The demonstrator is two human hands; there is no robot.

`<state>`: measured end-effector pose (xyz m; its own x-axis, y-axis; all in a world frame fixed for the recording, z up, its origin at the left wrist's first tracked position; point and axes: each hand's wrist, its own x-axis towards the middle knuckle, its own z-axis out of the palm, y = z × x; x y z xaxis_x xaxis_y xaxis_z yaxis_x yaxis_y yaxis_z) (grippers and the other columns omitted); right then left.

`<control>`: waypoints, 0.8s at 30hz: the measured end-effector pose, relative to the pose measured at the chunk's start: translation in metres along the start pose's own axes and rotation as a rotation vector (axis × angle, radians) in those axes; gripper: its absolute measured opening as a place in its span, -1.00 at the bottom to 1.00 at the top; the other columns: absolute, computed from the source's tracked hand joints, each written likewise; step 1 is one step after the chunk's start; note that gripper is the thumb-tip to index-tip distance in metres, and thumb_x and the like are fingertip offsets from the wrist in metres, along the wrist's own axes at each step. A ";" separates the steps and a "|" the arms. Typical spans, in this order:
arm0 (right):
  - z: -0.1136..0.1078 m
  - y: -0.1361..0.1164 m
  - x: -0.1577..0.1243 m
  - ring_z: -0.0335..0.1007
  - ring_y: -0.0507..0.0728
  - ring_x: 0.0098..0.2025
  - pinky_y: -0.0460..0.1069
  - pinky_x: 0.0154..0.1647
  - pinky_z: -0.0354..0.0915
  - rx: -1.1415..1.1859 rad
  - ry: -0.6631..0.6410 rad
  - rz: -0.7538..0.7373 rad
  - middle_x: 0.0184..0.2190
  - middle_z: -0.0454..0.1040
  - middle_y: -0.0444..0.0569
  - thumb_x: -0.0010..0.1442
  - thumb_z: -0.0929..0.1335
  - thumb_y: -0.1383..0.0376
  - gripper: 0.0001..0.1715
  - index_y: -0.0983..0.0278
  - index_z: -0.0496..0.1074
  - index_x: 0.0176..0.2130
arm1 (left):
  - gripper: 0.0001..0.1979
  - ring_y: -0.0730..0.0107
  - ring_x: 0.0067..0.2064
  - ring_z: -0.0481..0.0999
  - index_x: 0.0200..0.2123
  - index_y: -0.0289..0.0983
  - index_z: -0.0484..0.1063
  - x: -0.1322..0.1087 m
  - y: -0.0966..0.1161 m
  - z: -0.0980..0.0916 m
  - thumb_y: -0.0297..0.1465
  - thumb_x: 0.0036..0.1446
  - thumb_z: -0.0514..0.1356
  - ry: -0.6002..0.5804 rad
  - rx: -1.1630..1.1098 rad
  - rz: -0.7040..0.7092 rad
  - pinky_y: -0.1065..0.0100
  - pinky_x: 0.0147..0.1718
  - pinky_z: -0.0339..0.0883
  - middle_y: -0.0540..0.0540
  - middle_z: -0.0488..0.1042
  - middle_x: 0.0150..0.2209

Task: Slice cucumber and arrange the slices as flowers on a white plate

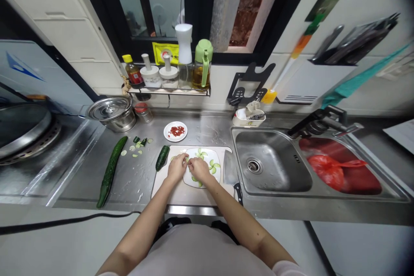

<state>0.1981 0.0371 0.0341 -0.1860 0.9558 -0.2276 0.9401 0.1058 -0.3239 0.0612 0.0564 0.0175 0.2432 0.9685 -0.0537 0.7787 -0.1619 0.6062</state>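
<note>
My left hand (177, 167) and my right hand (198, 169) almost meet over the left side of a white plate (215, 180). Both have their fingers curled into a pinch. A bit of green shows by the fingertips, but what they hold is too small to make out. Pale green cucumber slices (213, 166) lie on the plate in fanned clusters. Under the plate is a light cutting board (190, 198). A cucumber piece (162, 158) rests at the board's left edge, and a kitchen knife (230, 170) lies along its right side.
A whole cucumber (111, 172) and several cut scraps (137, 145) lie to the left. Behind the board sits a small dish (170, 137) of red bits. A double sink (271, 159) is on the right, a lidded steel pot (118, 116) at back left, below a condiment shelf (174, 91).
</note>
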 end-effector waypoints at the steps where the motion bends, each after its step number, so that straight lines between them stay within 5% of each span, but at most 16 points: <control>1: 0.001 0.000 -0.001 0.37 0.16 -0.06 -0.03 -0.15 0.15 -0.015 0.011 -0.006 -0.14 0.52 0.07 0.31 0.21 0.30 -0.71 0.27 0.48 -0.13 | -0.70 0.25 -0.08 0.43 -0.06 -0.20 0.46 0.000 -0.001 0.001 -0.49 0.13 0.13 0.009 0.019 0.011 0.31 -0.09 0.25 -0.11 0.50 -0.18; 10: 0.007 0.007 -0.020 0.34 0.18 -0.08 0.00 -0.16 0.16 -0.103 0.062 -0.030 -0.19 0.49 0.08 0.31 0.19 0.35 -0.69 0.25 0.47 -0.12 | -0.76 0.24 -0.05 0.40 -0.10 -0.19 0.51 -0.009 -0.013 0.002 -0.42 0.18 0.14 0.084 0.064 0.067 0.31 -0.12 0.29 -0.13 0.42 -0.14; 24: 0.010 -0.001 -0.023 0.28 0.21 -0.01 0.03 -0.09 0.14 -0.084 0.092 0.007 -0.15 0.47 0.08 0.31 0.23 0.27 -0.72 0.28 0.46 -0.09 | -0.75 0.27 -0.04 0.39 -0.12 -0.18 0.56 -0.003 -0.014 0.006 -0.42 0.17 0.14 0.045 0.090 0.045 0.32 -0.09 0.29 -0.12 0.40 -0.12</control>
<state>0.1986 0.0122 0.0307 -0.1564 0.9773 -0.1428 0.9625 0.1183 -0.2440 0.0528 0.0548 0.0041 0.2548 0.9669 0.0088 0.8168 -0.2201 0.5333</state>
